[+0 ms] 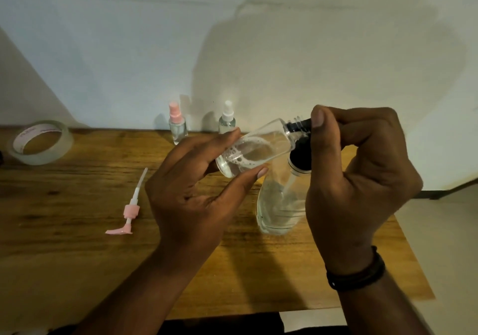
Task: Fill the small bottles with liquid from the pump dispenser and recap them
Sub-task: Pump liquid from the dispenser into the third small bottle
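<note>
Both hands are busy: left hand (196,179) holds the tilted bottle (254,147), right hand (362,169) grips the pump (301,158). Liquid may spill if the nozzle slips from the neck.

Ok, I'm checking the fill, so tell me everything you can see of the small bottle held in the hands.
The small bottle is clear, plastic by its look, round-bodied with a threaded neck and no cap. It is held tipped nearly on its side above the wooden table, neck to the right. Clear liquid with bubbles pools along its lower side, filling it only partly. The left hand holds its base end between fingers and thumb; the right hand holds the black nozzle at its mouth.
</note>
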Demonstrator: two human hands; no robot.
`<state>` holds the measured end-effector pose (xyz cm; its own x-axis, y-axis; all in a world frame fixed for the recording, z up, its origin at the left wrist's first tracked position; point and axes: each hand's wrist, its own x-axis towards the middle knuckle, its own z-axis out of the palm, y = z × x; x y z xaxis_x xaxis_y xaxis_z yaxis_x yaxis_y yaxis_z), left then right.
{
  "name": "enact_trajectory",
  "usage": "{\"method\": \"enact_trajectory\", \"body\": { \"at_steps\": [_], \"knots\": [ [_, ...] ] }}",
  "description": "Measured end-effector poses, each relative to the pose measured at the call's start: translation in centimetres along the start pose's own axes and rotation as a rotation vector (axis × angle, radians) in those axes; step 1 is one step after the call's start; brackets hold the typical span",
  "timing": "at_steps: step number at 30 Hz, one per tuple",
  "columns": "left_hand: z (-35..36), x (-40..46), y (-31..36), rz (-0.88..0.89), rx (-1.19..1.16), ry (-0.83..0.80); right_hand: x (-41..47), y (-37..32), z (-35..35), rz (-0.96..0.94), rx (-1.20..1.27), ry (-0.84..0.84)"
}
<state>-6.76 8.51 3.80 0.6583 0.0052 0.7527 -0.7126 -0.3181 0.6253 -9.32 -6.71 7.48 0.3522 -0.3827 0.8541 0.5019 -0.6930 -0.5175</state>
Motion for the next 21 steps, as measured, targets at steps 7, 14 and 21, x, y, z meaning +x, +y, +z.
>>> {"method": "enact_trajectory", "body": {
  "at_steps": [7,14,21],
  "knots": [
    [-0.12,-0.08,-0.18,0.013,0.018,0.001,-0.28,0.19,0.29,0.009,-0.002,0.02],
    [-0.04,-0.09,-0.18,0.014,0.019,-0.003,0.01,0.12,-0.14,-0.022,-0.013,-0.002],
    [-0.05,-0.08,-0.12,0.023,0.012,-0.002,-0.14,0.16,0.04,-0.026,-0.023,0.014]
  ]
}}
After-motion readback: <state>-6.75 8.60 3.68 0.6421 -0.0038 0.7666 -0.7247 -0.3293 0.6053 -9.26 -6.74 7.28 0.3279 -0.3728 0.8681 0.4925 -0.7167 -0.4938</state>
